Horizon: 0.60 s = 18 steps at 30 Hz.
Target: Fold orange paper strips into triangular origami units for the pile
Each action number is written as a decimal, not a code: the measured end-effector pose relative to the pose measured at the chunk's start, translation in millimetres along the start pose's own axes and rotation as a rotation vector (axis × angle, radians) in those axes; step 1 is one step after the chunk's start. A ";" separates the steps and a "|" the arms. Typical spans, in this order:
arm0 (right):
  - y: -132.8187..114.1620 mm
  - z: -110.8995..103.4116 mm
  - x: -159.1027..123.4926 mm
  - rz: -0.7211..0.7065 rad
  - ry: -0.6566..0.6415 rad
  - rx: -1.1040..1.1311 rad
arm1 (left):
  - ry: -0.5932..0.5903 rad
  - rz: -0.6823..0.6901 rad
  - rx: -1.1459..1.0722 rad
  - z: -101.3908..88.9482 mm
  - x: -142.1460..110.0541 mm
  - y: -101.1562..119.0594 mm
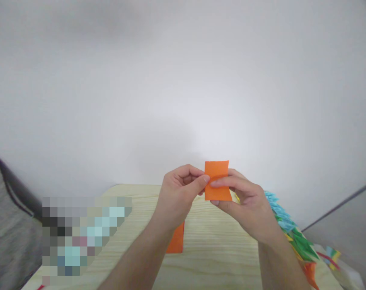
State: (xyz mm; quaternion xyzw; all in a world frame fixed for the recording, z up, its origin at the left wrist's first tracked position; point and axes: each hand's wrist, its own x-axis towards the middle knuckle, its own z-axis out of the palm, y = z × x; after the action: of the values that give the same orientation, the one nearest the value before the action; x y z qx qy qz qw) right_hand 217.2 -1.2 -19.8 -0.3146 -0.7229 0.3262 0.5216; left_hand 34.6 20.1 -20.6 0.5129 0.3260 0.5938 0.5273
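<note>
A small orange sheet of paper (217, 171) is held up above the table between both hands. My left hand (179, 189) pinches its left edge, thumb on the near face. My right hand (246, 201) grips it from the right, with a finger laid across the near face and the thumb at the bottom edge. The paper stands roughly upright and its lower right corner flares outward a little. Another orange piece of paper (178, 239) lies on the table, partly hidden behind my left forearm.
The pale wood-grain table (213, 257) meets a white wall (170, 80). Along the right edge lie folded paper pieces in blue (279, 213), green (303, 245) and orange (311, 274). A blurred-out patch (86, 241) covers the left side, beside grey fabric (10, 233).
</note>
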 end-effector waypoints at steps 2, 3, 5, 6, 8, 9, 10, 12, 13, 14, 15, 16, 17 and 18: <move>-2.1 2.2 1.4 -0.023 0.026 0.029 | -0.043 -0.014 0.006 1.4 -3.1 3.4; -2.9 3.2 2.0 -0.031 0.048 0.042 | -0.070 -0.016 0.012 1.6 -4.6 5.1; -4.4 4.2 2.4 -0.037 0.087 0.068 | -0.109 0.004 0.028 1.7 -7.1 7.5; -5.2 4.2 2.3 -0.034 0.098 0.077 | -0.111 0.020 0.037 1.7 -8.0 8.2; -7.0 3.5 1.5 -0.006 0.101 0.089 | -0.088 0.045 0.054 1.9 -9.3 9.0; -7.9 3.0 1.0 0.009 0.102 0.094 | -0.076 0.049 0.064 2.1 -9.7 9.3; -8.6 2.5 0.4 0.025 0.097 0.094 | -0.072 0.045 0.079 2.3 -10.1 9.9; -9.2 2.0 -0.5 0.045 0.102 0.092 | -0.098 0.030 0.119 2.6 -10.8 11.8; -9.2 2.1 -0.9 0.049 0.114 0.094 | -0.121 0.026 0.140 2.7 -11.2 13.1; -9.1 2.3 -1.2 0.053 0.130 0.099 | -0.146 0.023 0.161 2.7 -11.8 14.5; -9.0 2.7 -1.4 0.062 0.147 0.109 | -0.166 0.024 0.179 2.7 -12.5 15.9; -9.2 3.2 -1.5 0.066 0.168 0.126 | -0.180 0.030 0.193 2.7 -13.2 17.1; -9.7 3.8 -1.5 0.070 0.187 0.145 | -0.189 0.038 0.203 2.8 -14.0 18.0; -10.5 4.4 -1.5 0.079 0.199 0.159 | -0.195 0.046 0.211 3.0 -14.8 18.6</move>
State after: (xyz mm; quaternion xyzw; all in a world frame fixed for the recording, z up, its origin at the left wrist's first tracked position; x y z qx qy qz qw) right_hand 212.2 -9.2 -13.3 -0.3312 -0.6265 0.3703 0.6006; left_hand 30.7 1.0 -6.5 0.6279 0.3221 0.5155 0.4861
